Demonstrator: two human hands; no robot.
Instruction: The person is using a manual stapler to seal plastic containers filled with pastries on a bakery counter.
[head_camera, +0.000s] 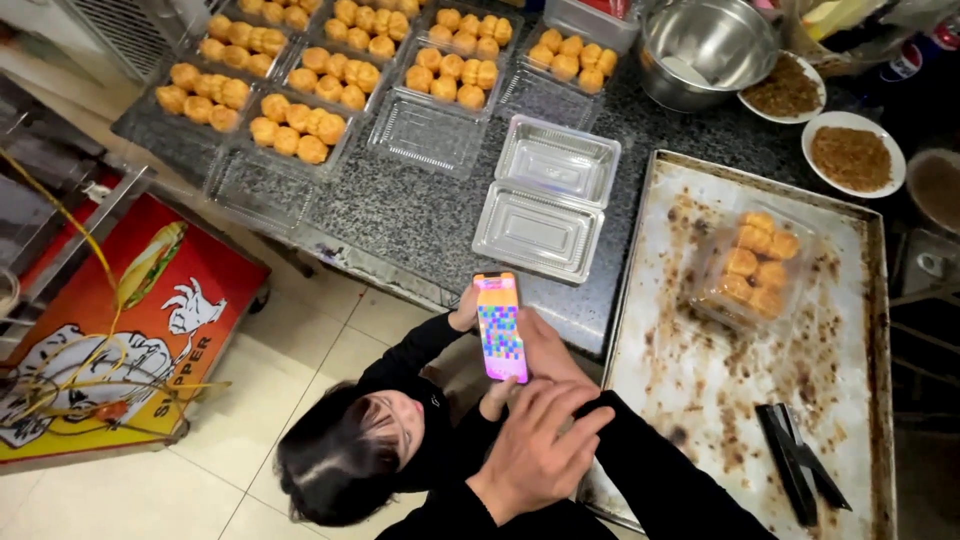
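Right hand (540, 445): fingers loosely spread, gripping nothing, beside another person's smartphone (502, 325). At 11 o'clock, filled pastry boxes (300, 125) lie unclosed. At 12, one clamshell box (548, 200) is empty. At 3, one closed box (755, 265) rests on the baking tray (700, 400).

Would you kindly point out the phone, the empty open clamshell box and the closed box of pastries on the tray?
phone (501, 325), head view, middle of its lit screen.
empty open clamshell box (540, 230), head view, floor of its nearer half.
closed box of pastries (755, 265), head view, centre of its clear lid.

Upright phone (501, 326), colourful grid on screen
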